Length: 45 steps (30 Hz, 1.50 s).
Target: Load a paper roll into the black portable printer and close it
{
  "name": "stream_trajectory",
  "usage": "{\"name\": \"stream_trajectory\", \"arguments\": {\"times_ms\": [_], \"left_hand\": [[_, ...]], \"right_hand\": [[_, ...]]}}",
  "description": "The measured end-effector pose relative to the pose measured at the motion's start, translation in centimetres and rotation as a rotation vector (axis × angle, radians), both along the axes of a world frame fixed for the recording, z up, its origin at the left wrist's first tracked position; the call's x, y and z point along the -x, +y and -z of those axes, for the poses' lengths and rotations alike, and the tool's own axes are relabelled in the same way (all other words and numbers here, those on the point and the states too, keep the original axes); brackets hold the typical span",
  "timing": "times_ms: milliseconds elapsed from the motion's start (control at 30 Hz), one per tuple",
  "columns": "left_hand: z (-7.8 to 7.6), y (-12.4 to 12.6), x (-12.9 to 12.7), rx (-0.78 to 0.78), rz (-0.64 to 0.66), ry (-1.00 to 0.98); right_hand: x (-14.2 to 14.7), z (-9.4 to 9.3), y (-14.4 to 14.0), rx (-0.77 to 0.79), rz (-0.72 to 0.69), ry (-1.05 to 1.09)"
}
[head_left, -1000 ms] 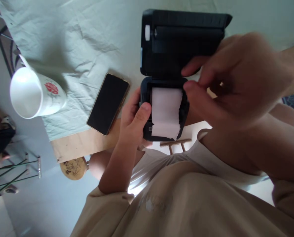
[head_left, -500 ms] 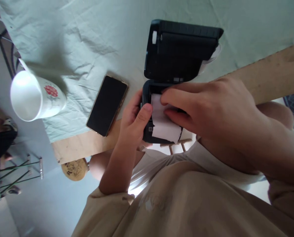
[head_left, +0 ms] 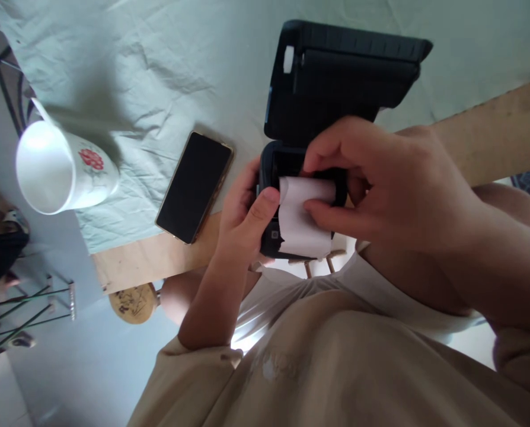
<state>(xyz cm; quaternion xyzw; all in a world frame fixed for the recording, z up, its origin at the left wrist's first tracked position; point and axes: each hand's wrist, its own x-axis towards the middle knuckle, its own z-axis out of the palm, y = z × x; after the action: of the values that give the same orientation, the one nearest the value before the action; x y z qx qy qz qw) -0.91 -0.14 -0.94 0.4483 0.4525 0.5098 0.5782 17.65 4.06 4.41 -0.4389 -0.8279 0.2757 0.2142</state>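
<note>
A small black portable printer (head_left: 271,240) is held over the table's front edge, its lid (head_left: 336,80) swung up and back. My left hand (head_left: 247,216) grips the printer's left side, thumb on the rim and fingers beneath. Inside the compartment lies a white paper roll (head_left: 305,228), its torn end hanging over the front. My right hand (head_left: 380,184) pinches the roll, with the thumb on the paper and the index finger at its far side. The other right fingers are partly hidden at the compartment's right side.
A black-screened smartphone (head_left: 195,187) lies left of the printer. Further left, a white mug (head_left: 76,166) with a red flower stands near the edge of the green-cloth table (head_left: 167,71). A wooden stool (head_left: 134,302) is below, and a metal rack (head_left: 34,308) stands on the floor.
The printer's lid has shifted up and right, and now covers the clear round thing seen behind it earlier. My right hand's fingers have spread wider around the paper roll.
</note>
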Motion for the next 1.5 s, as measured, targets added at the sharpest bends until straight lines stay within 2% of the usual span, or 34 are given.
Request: {"name": "stream_trajectory", "arguments": {"times_ms": [167,433,667,833,1033,1333,1500], "left_hand": [[-0.2,-0.09,-0.06,0.014,-0.017,0.0],[-0.08,-0.01,0.05,0.025,-0.021,-0.006],[0.13,0.35,0.15,-0.061,-0.006,0.055],[0.45,0.34,0.23,-0.063,0.013,0.028],[0.16,0.2,0.03,-0.052,-0.001,-0.004],[-0.11,0.02,-0.1,-0.034,0.017,-0.062],[-0.44,0.11,0.01,-0.009,0.015,0.022]], "right_hand": [[0.02,0.31,0.16,-0.033,-0.026,-0.128],[-0.43,0.53,-0.04,-0.177,-0.103,-0.313],[-0.38,0.48,0.2,-0.08,-0.09,-0.304],[-0.49,0.67,0.17,-0.061,-0.092,-0.275],[-0.53,0.76,0.15,-0.022,-0.093,-0.241],[-0.73,0.92,0.07,-0.128,-0.116,-0.18],[-0.71,0.94,0.09,-0.122,-0.128,-0.164]]}}
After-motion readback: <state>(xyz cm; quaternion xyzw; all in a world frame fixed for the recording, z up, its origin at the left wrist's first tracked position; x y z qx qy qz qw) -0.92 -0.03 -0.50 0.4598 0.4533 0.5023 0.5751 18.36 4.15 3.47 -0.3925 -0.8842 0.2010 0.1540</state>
